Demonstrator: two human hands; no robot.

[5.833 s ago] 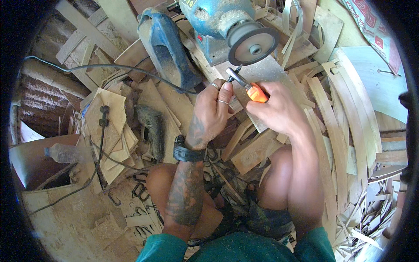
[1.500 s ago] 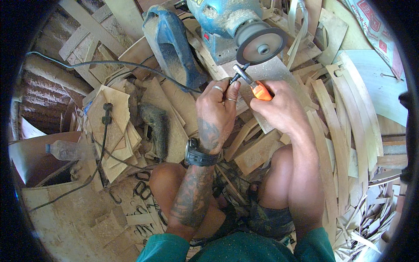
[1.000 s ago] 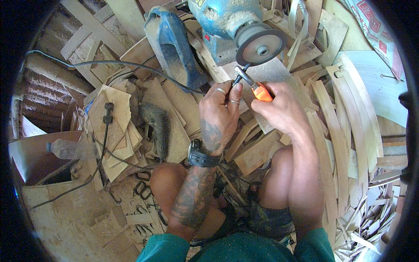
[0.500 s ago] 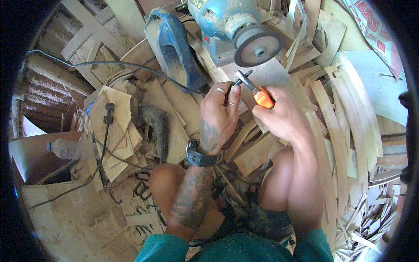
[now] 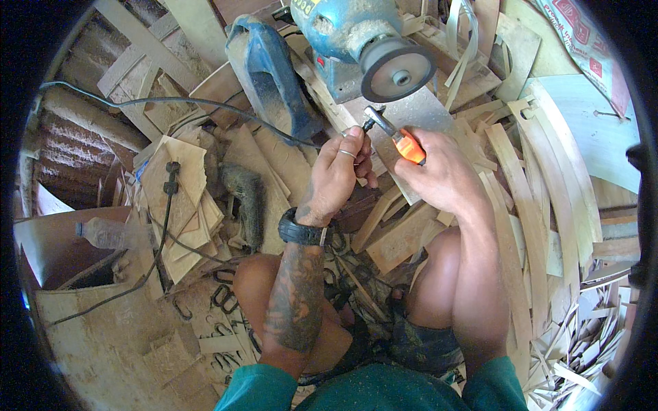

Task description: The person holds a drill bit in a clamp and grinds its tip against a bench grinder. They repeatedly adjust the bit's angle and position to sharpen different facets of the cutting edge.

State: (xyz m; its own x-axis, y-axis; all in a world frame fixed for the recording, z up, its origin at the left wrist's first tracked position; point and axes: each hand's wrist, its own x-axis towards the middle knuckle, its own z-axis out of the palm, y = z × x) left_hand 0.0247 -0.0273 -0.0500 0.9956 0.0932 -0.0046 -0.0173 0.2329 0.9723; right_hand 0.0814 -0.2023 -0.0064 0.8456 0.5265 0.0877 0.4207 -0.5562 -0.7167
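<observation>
Orange-handled tool [image 5: 409,146] clasped in right hand [image 5: 442,168] | dark piece [image 5: 369,125] pinched in left hand [image 5: 341,164], by the tool's head | both over grey plate [image 5: 439,118], toward its left edge, near wheel [image 5: 399,74]

Using the stack of thin wood sheets [image 5: 186,205] as reference. Floor [image 5: 103,335] below it: tan, board-like, coated in sawdust. Above-left of stack: ridged brown surface [image 5: 72,147], wall or sheeting, can't tell; among the darker areas. Crossed flat wood strips [image 5: 147,44] above the stack, dusty too. Left of stack: brown panel [image 5: 51,246], bright white patch [image 5: 49,200] at its top edge, source unclear. Well right of stack: long curved wood slats [image 5: 567,185], pale blue sheet [image 5: 596,140] just beyond. Far lower right of stack: heap of thin offcuts [image 5: 582,335]. Light: soft, brighter right of stack.
</observation>
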